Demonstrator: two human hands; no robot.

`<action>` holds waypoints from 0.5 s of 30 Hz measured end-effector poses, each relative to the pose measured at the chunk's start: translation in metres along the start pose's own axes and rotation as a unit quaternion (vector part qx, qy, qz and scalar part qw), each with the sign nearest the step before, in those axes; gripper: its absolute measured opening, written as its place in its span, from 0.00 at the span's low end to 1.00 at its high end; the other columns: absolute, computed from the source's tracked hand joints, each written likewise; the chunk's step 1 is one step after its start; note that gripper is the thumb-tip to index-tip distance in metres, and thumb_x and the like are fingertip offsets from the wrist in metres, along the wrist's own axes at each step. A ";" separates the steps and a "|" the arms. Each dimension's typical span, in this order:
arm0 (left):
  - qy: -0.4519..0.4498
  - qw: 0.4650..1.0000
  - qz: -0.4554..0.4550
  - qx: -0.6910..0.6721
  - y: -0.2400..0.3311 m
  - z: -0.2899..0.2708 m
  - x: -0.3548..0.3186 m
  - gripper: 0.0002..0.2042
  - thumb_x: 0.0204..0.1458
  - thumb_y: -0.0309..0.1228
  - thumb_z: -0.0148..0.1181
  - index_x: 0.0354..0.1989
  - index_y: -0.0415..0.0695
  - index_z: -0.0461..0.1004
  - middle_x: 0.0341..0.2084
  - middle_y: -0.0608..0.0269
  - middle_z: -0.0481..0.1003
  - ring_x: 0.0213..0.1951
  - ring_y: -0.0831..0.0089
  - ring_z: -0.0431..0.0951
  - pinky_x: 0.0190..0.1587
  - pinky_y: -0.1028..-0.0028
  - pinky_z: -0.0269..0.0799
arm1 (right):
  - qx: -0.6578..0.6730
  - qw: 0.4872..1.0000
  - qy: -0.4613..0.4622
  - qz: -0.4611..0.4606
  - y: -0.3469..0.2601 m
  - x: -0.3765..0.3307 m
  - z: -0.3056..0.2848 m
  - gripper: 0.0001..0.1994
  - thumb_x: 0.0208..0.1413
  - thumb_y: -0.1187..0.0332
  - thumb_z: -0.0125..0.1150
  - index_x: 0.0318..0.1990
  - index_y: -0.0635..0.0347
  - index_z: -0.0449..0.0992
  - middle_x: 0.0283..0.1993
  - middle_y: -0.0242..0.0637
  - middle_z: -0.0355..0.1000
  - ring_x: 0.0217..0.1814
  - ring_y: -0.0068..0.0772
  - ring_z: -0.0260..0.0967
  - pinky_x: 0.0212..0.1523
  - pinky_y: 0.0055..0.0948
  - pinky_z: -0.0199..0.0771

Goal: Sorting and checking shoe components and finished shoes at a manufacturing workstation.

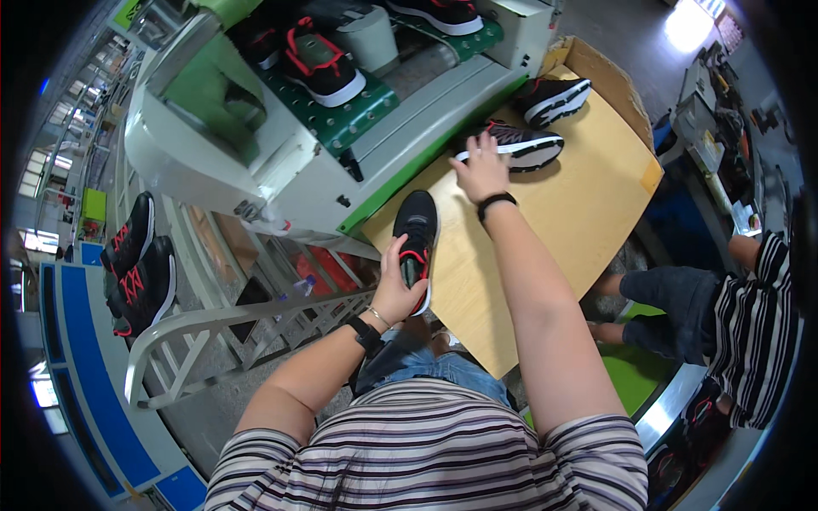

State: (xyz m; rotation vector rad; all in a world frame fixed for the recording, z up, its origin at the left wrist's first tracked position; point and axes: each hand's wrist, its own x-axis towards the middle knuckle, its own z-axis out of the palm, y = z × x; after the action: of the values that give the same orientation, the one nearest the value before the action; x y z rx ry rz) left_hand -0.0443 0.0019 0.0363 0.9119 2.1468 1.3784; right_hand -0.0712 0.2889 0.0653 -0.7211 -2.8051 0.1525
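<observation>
A black sneaker (416,211) with red trim inside its collar stands on the left edge of the light wooden board (588,200), toe pointing away from me. My left hand (395,285) is closed around its heel and collar. Farther right, a second black sneaker (532,153) lies on its side, its white-edged sole partly toward me. My right hand (484,173) rests against its near-left end with fingers spread and thumb apart. Behind it lies another sneaker (558,100), also tipped over, near the board's far edge.
Beyond the board stands a grey-green machine (409,128) with sneakers on green perforated plates (375,106). Two sneakers (141,277) are at the left, near a metal rail frame (183,332). A cardboard box (609,72) adjoins the board. Another person in a striped shirt (750,332) is at the right.
</observation>
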 end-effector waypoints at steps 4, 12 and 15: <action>0.023 1.000 -0.003 -0.006 -0.006 0.002 -0.004 0.45 0.46 0.25 0.68 0.72 0.45 0.48 0.67 0.37 0.54 0.69 0.42 0.55 0.71 0.56 0.52 | 0.040 0.997 0.029 0.064 0.006 -0.072 0.016 0.41 0.61 0.44 0.58 0.74 0.58 0.54 0.79 0.46 0.48 0.81 0.46 0.44 0.74 0.60 0.43; 0.025 1.000 0.008 -0.006 -0.001 0.005 -0.003 0.43 0.45 0.25 0.67 0.71 0.45 0.51 0.69 0.31 0.50 0.72 0.37 0.50 0.73 0.54 0.49 | 0.336 0.805 0.199 0.447 0.038 -0.055 0.016 0.65 0.39 0.48 0.80 0.74 0.73 0.40 0.76 0.69 0.37 0.80 0.62 0.31 0.76 0.49 0.43; 0.026 1.000 0.014 -0.002 -0.006 0.004 0.000 0.42 0.46 0.25 0.67 0.71 0.45 0.51 0.68 0.33 0.52 0.73 0.39 0.49 0.73 0.56 0.49 | 0.329 0.802 0.214 0.450 0.041 -0.051 0.030 0.58 0.36 0.59 0.77 0.73 0.69 0.45 0.75 0.71 0.39 0.79 0.65 0.31 0.75 0.50 0.45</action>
State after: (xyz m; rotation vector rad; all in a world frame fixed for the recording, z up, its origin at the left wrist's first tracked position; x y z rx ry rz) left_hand -0.0431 0.0031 0.0295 0.9167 2.1763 1.4360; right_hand -0.0171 0.2985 0.0198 -1.5500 -1.5892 0.9257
